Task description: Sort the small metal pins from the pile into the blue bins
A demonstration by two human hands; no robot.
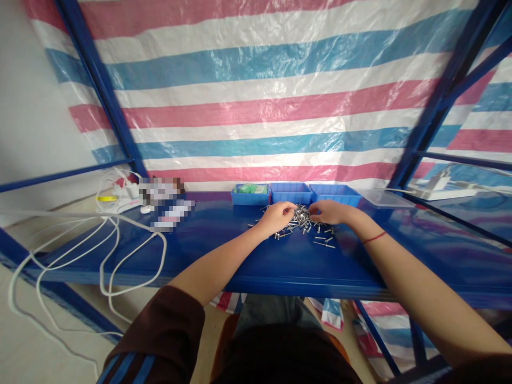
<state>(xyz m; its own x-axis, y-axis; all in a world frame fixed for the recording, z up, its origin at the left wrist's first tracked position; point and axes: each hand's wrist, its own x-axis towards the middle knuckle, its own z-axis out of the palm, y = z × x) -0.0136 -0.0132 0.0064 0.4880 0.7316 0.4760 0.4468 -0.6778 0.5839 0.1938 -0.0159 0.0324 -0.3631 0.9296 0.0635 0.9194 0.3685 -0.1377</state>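
While low at the rivets (302, 218), left hand (277, 217) and right hand (328, 212) curled, each grip unclear.

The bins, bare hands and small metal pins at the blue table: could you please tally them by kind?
Blue bins: 3
Bare hands: 2
Metal pins: too heaped to count
Total, without the pins: 5
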